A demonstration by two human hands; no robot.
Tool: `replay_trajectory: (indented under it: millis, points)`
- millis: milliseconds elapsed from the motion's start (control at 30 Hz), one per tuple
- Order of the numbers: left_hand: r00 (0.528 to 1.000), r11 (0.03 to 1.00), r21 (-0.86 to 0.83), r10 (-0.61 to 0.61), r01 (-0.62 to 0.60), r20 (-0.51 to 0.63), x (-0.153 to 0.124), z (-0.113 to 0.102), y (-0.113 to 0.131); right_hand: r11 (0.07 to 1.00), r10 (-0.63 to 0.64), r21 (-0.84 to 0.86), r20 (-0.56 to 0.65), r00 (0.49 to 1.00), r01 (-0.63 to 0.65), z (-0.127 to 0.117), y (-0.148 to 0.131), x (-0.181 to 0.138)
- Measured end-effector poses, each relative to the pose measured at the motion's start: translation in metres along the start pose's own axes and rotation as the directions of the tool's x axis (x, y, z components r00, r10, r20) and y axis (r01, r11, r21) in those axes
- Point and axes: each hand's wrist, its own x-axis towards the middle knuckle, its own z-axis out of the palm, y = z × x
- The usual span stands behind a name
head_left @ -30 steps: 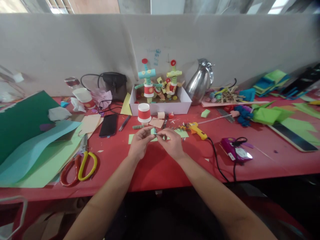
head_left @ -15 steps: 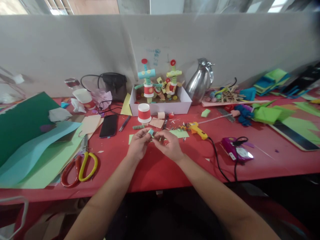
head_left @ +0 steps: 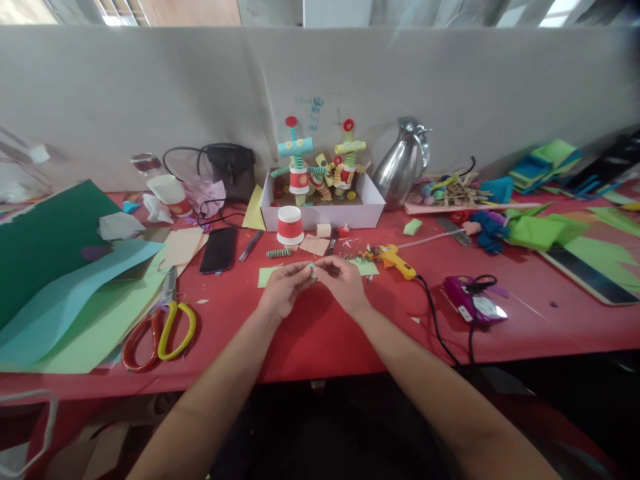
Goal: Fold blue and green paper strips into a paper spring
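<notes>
My left hand [head_left: 283, 291] and my right hand [head_left: 344, 283] meet over the red table [head_left: 320, 333], fingertips pinched together on a small pale green paper piece [head_left: 311, 268]. Most of the piece is hidden by my fingers. Under my hands lies a light green paper sheet [head_left: 269, 275]. Just beyond stand an upturned red-and-white paper cup [head_left: 289, 225] and a small green paper coil [head_left: 278, 253]. A yellow glue gun [head_left: 395, 260] lies to the right of my right hand.
A white box [head_left: 323, 213] holds colourful paper figures. Scissors [head_left: 157, 330] with red and yellow handles, a black phone [head_left: 219, 249] and coloured paper sheets [head_left: 65, 300] lie at left. A steel jug [head_left: 403, 165], a purple device [head_left: 473, 300] with a cable, and paper scraps lie at right.
Both hands have kept pinching the small green piece, turning it slightly; my fingers now cover more of it. Nothing else moved.
</notes>
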Motion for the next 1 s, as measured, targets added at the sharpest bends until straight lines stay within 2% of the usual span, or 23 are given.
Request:
replay_trajectory:
  millis: [100, 167, 300, 367, 467, 600, 667, 833, 1000]
  points:
    - [1.000, 1.000, -0.011, -0.026, 0.026, 0.001, -0.002, 0.001, 0.004, 0.999, 0.030, -0.028, -0.013, 0.999, -0.030, -0.001, -0.001, 0.002]
    - [1.000, 1.000, -0.004, -0.012, 0.012, -0.021, -0.002, 0.002, 0.004, 0.997, 0.005, -0.078, -0.036, 0.999, -0.007, -0.001, -0.002, 0.002]
    - [0.996, 0.998, 0.039, 0.044, -0.041, -0.079, -0.002, 0.003, 0.001, 0.932, -0.212, -0.313, -0.057, 0.976, 0.184, 0.000, 0.001, -0.003]
    - [0.993, 0.996, 0.062, 0.070, -0.064, -0.099, -0.002, 0.003, -0.001, 0.843, -0.338, -0.445, -0.004, 0.941, 0.301, 0.000, 0.005, -0.006]
    - [0.986, 0.993, 0.079, 0.103, -0.093, -0.132, -0.001, 0.002, -0.003, 0.652, -0.470, -0.623, 0.115, 0.875, 0.432, 0.001, 0.010, -0.010]
    - [0.980, 0.993, 0.065, 0.107, -0.097, -0.170, 0.001, 0.000, -0.003, 0.382, -0.488, -0.784, 0.280, 0.827, 0.490, 0.006, 0.012, -0.014]
    - [0.979, 0.994, 0.052, 0.103, -0.095, -0.177, 0.001, -0.001, -0.001, 0.305, -0.467, -0.814, 0.324, 0.823, 0.494, 0.008, 0.012, -0.015]
    - [0.985, 0.997, 0.011, 0.075, -0.074, -0.153, 0.001, -0.002, 0.002, 0.334, -0.457, -0.816, 0.298, 0.838, 0.472, 0.005, 0.011, -0.015]
    - [0.989, 0.997, 0.021, 0.082, -0.080, -0.119, 0.001, -0.003, 0.004, 0.272, -0.417, -0.827, 0.359, 0.835, 0.492, 0.003, 0.008, -0.014]
